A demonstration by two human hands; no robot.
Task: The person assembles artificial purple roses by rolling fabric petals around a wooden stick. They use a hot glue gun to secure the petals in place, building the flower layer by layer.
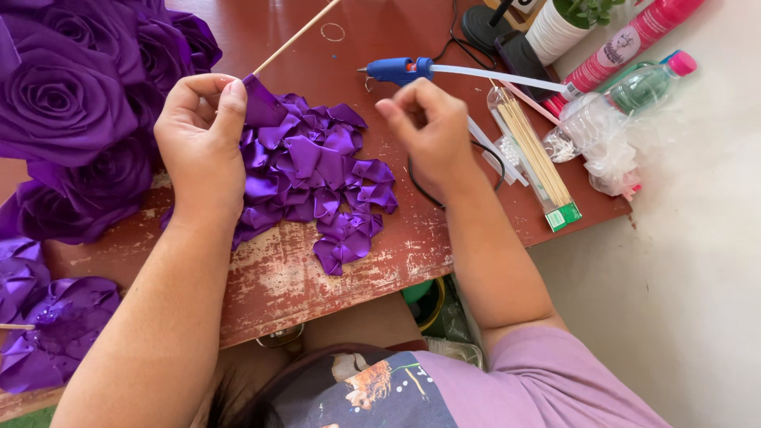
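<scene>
At the far left of the worn red-brown wooden worktop (333, 277), a cluster of finished purple satin ribbon roses (63, 103) lies heaped, with looser purple ribbon blooms (55, 333) below it near the edge. Just right of the roses, the left hand (202, 131) pinches a folded purple ribbon petal (261, 101) against the end of a thin wooden stick (295, 37), its fingers closed on both; the petal is glossy and sharply creased. Beneath the hand spreads a pile of folded purple ribbon petals (325, 182). Further right, the right hand (428, 131) hovers over the worktop, fingers curled loosely and holding nothing. Behind it lies a blue glue gun (396, 70), then a clear packet of wooden skewers (535, 154) and a pink-capped clear plastic bottle (646, 83).
</scene>
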